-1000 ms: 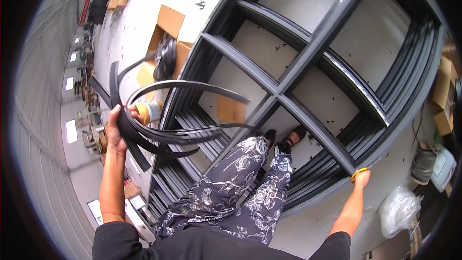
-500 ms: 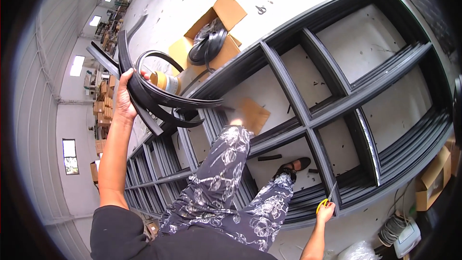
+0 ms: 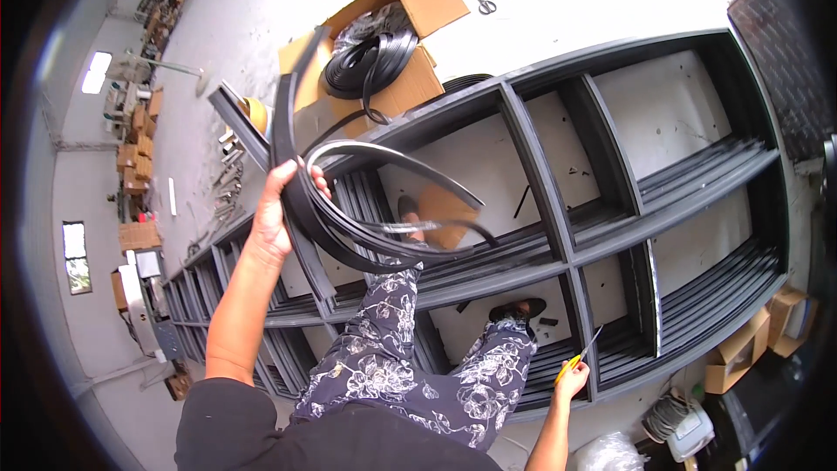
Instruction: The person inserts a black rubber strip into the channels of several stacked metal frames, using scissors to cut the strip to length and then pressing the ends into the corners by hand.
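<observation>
My left hand [image 3: 281, 201] is closed around a bundle of black rubber strips [image 3: 301, 201], raised over the frames. Several strips curl to the right in loose loops, and their straight ends stick up past my fingers. Low on the right, my right hand [image 3: 573, 378] grips the yellow handles of a pair of scissors [image 3: 568, 368], whose thin blade points up and away. Beneath both hands lies a stack of long dark grey frames [image 3: 567, 253] with crossbars. My feet stand within the frames' openings.
Beyond the frames, an open cardboard box [image 3: 427, 78] holds coiled black strip [image 3: 370, 65]. Dark-handled scissors [image 3: 486, 5] lie on the floor. A cardboard piece [image 3: 449, 216] is inside one frame opening. At right are small boxes [image 3: 737, 353] and a cable coil [image 3: 667, 416].
The view has shifted and turned. My left hand, still holding the strips, has moved rightward and lower in view, and the loops now hang farther right. My right hand keeps the scissors.
</observation>
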### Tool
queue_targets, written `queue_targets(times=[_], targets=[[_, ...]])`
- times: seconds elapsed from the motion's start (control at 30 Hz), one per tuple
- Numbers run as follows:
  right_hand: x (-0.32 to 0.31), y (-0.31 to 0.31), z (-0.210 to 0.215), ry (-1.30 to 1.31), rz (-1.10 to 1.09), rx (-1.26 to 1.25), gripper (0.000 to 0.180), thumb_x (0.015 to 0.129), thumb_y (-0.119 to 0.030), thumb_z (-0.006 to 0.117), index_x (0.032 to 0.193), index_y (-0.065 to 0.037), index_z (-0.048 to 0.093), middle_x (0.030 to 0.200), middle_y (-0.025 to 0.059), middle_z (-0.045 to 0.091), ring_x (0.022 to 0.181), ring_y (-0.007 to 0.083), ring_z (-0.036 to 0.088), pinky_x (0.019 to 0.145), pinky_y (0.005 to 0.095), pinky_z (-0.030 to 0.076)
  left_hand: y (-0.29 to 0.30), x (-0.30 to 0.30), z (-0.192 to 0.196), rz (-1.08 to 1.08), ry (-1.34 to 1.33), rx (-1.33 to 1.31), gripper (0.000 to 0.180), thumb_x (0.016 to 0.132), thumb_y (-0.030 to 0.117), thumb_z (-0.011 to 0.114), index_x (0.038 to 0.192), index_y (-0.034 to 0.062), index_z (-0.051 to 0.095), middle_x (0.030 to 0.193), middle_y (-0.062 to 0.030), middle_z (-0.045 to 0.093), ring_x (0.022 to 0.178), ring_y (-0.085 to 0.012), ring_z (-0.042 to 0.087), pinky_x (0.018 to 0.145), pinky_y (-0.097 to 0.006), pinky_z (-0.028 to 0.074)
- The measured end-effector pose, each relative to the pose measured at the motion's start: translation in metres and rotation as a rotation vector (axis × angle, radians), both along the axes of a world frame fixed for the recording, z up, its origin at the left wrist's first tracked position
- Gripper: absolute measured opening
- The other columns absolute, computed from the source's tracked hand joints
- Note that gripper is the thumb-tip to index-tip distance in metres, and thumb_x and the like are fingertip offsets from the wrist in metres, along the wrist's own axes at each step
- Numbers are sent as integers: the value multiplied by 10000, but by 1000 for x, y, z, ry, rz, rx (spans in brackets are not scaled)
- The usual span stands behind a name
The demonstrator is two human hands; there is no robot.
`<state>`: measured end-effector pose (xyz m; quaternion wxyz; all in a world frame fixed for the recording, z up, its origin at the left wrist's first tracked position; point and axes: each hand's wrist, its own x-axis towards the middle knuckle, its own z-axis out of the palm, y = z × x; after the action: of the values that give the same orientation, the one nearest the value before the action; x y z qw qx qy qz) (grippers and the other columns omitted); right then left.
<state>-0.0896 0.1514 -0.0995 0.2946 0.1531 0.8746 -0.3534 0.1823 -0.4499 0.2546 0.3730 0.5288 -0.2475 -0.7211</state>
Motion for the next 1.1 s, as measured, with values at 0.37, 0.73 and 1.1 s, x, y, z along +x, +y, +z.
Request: queue_targets(times=[0.37, 0.73, 1.1], targets=[[51, -351, 159, 226, 607, -137, 473, 774, -29, 812, 1173, -8, 559, 1066, 64, 597, 967, 140, 572, 888, 274, 476, -90, 229, -80, 145, -73, 371, 296, 892, 264, 652, 984, -17, 653, 866, -119, 696, 792, -209, 693, 740, -345, 593], [2, -508, 249, 348, 594, -42, 351, 920, -92, 640, 1238, 13, 533, 1089, 84, 595, 954, 148, 583, 867, 274, 482, -122, 330, -118, 446, -124, 360, 281, 885, 224, 663, 1020, -22, 647, 901, -112, 694, 872, -210, 671, 840, -337, 533], [-1, -708, 113, 239, 1006, 207, 438, 815, -314, 762, 1109, -23, 618, 850, 86, 659, 732, 166, 643, 672, 322, 530, -63, 281, -136, 512, -87, 553, 303, 883, 259, 662, 1020, -7, 615, 885, -108, 689, 820, -214, 671, 772, -341, 540]])
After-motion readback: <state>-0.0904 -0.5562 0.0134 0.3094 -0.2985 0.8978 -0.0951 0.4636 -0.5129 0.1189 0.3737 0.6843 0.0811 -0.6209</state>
